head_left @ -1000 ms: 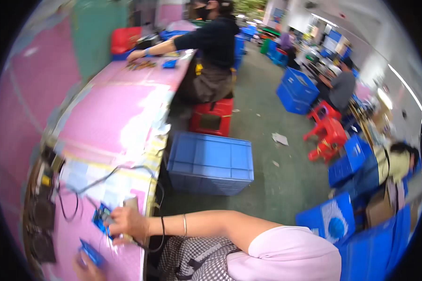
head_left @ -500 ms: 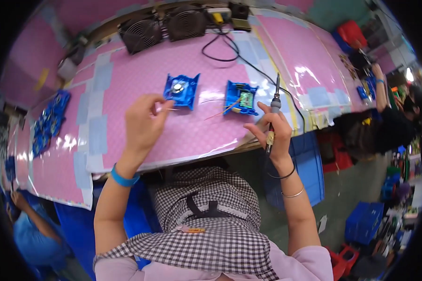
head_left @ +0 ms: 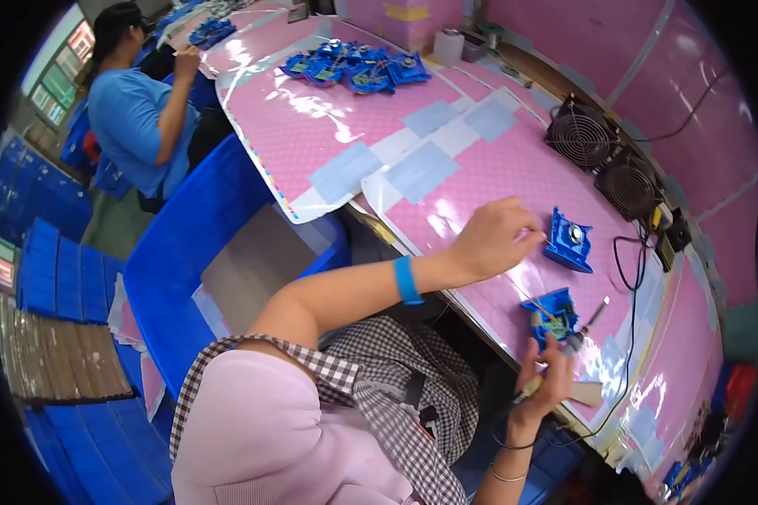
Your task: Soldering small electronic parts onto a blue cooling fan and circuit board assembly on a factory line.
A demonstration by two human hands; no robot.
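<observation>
My right hand (head_left: pixel 549 376) is wrapped round a soldering iron (head_left: pixel 576 341), whose tip points up and away over the table. Just beyond that hand lies a blue plastic housing (head_left: pixel 537 321) with a green circuit board and thin orange-red wires sticking out to the left. My left hand (head_left: pixel 499 240) hovers over the table with thumb and forefinger pinched on a thin wire, only a little of which shows. Right by those fingertips sits another blue housing (head_left: pixel 569 255) bearing a round silver part (head_left: pixel 575 233).
Two black fans (head_left: pixel 581 136) stand along the back edge, near a black cord (head_left: pixel 621 268). Several blue housings (head_left: pixel 370 77) are grouped on the pink-covered table (head_left: pixel 303 118). A large blue bin (head_left: pixel 170 261) stands beside the table. Another person (head_left: pixel 130 109) sits at far left.
The view has swung to the left, bringing in the bin and the other person. My right hand with the soldering iron is now closer to the circuit-board housing. My left hand keeps its pinch.
</observation>
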